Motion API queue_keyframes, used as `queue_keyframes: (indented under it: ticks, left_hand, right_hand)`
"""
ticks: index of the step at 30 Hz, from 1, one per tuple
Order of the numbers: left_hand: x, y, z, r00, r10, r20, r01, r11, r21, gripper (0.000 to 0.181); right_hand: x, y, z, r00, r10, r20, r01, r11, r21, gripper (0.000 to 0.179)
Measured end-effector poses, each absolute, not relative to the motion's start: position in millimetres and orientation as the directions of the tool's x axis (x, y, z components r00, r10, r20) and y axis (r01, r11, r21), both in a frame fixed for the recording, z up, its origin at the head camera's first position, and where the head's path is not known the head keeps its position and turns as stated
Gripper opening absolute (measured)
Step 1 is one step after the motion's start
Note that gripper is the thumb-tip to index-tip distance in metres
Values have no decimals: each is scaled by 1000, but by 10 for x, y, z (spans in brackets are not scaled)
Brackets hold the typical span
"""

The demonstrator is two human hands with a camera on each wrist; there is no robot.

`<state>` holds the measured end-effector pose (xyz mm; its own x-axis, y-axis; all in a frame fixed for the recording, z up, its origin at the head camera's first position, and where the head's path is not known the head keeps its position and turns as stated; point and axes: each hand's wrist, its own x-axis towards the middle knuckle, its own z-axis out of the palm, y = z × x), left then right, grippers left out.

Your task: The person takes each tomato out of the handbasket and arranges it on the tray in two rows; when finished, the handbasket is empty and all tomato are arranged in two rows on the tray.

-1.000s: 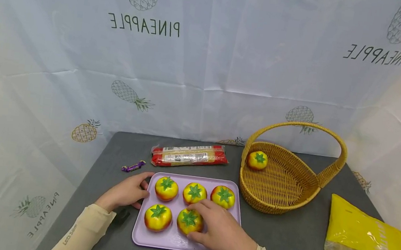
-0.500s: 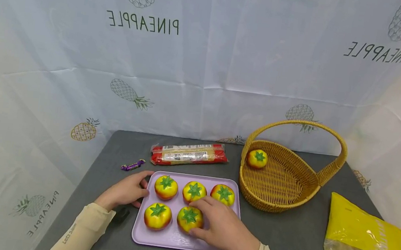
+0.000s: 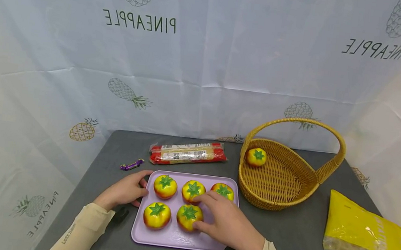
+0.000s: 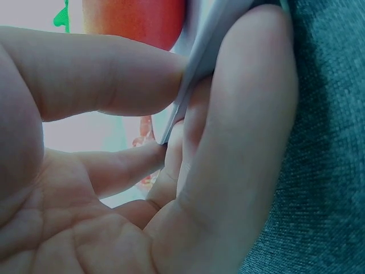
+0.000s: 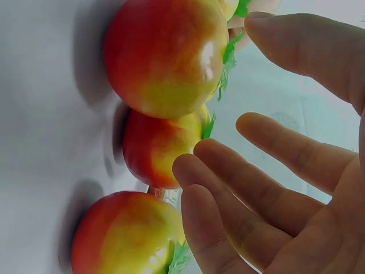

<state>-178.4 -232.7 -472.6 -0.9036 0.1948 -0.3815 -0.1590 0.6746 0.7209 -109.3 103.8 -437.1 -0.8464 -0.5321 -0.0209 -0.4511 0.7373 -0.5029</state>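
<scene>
My left hand (image 3: 125, 190) grips the left rim of a lilac tray (image 3: 188, 244); in the left wrist view thumb and fingers pinch the tray's edge (image 4: 208, 43). Several glossy yellow-red, tomato-shaped fruits with green leafy tops sit on it in two rows. Beside the front-row right fruit (image 3: 188, 218) is my right hand (image 3: 228, 223), its fingers spread and slightly bent. In the right wrist view a gap shows between those fingers (image 5: 256, 182) and the nearest fruit (image 5: 165, 57), and the palm holds nothing. The back-right fruit (image 3: 224, 189) is partly covered by the right hand.
A wicker basket (image 3: 275, 185) with a tall handle stands back right, one similar fruit (image 3: 256, 157) inside. Behind the tray lie a red-ended noodle pack (image 3: 188, 153) and a purple wrapped candy (image 3: 132, 164). A yellow pasta bag (image 3: 366, 240) lies at the right.
My right hand has drawn slightly to the right, off the front-row right fruit, its fingers opening wider. The left hand keeps its grip on the tray, and the fruits stay in place.
</scene>
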Motion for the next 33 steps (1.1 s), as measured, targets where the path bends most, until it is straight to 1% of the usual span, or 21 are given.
queue_keyframes:
  ticks: [21,24,28,33]
  left_hand:
    - [-1793,-2330,-4741,-905,189,-381,-164,671,723,73]
    - [-1792,-2334,-4742,-908,191,-374,-155,675,721,74]
    - [-1791,-2328,-4747,-909,198,-368,-147,674,724,74]
    - [-1777,-2318,-4743,-907,185,-378,-162,675,720,73]
  right_hand:
    - [-1142,1203,-4279,-842,-530,102,-506,709,-491,53]
    - [-1176,1280,-4225,-853,-510,115,-490,705,-513,52]
    - [-1255,1444,-4126,-885,-455,104,-430,710,-557,51]
    - [-1414,1725,-4016,-908,-407,101,-394,745,-539,51]
